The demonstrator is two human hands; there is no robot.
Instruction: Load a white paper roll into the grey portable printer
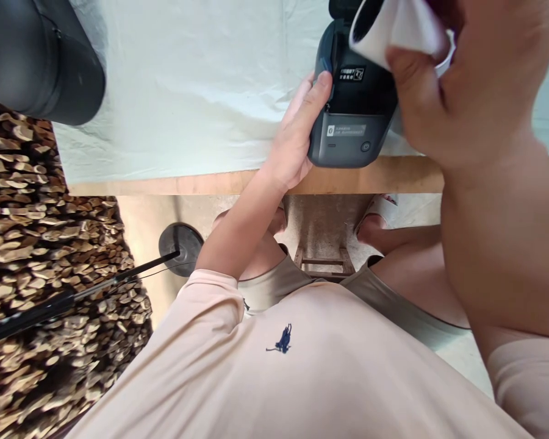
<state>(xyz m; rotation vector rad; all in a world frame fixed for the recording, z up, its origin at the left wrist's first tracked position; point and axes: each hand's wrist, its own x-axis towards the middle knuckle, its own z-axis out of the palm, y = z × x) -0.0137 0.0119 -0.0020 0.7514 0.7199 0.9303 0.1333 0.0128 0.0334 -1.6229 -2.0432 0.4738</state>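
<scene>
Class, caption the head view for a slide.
Left hand holds an open, rounded dark-grey plastic device; right hand holds a hollow white paper roll.

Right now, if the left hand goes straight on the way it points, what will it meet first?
The printer: the thumb of the left hand lies against its edge. Farther along that line seems to be the white roll in the right hand, but depth is unclear.

Single head-worn view, close, facing steeply downward
</scene>
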